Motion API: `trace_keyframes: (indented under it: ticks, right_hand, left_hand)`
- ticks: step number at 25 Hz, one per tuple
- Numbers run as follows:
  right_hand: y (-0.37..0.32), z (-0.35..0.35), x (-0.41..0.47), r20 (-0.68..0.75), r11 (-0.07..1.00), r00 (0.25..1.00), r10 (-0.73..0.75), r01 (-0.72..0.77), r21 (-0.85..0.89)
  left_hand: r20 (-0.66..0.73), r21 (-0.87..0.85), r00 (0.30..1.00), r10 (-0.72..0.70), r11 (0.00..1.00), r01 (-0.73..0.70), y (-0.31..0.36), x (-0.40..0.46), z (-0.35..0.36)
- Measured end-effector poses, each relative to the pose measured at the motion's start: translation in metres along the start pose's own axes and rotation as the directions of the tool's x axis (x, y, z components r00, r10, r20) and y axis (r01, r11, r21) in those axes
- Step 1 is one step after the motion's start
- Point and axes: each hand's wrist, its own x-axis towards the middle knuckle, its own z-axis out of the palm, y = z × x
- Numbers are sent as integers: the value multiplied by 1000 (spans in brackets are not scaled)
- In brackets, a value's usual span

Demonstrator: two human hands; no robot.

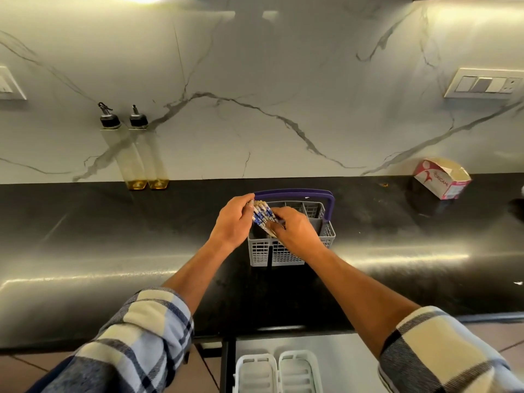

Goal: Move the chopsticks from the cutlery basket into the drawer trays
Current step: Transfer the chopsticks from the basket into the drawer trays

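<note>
A grey cutlery basket [286, 255] with a purple handle stands on the black counter. A bundle of blue-and-white patterned chopsticks [262, 214] leans out of its left compartment. My left hand [234, 222] is closed around the upper ends of the bundle. My right hand [295, 229] grips the same bundle lower down, over the basket's middle. Below the counter edge an open drawer [340, 361] shows two white trays [279, 371], side by side, with nothing visible in them.
Two oil bottles [141, 157] stand against the marble wall at the back left. A pink and white carton [441, 177] lies at the back right. The counter's front edge runs just above the drawer.
</note>
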Motion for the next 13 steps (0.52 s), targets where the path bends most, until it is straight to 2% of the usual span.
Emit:
trace_keyframes:
  ticks: [8, 13]
  right_hand:
    - [8, -1, 5, -34, 999, 999, -31, 30, -17]
    - [6, -3, 7, -74, 996, 995, -69, 64, -70]
  left_hand:
    - [-36, -298, 987, -156, 945, 138, -5, 3, 15]
    - [-36, -295, 986, -164, 944, 146, -1, 2, 17]
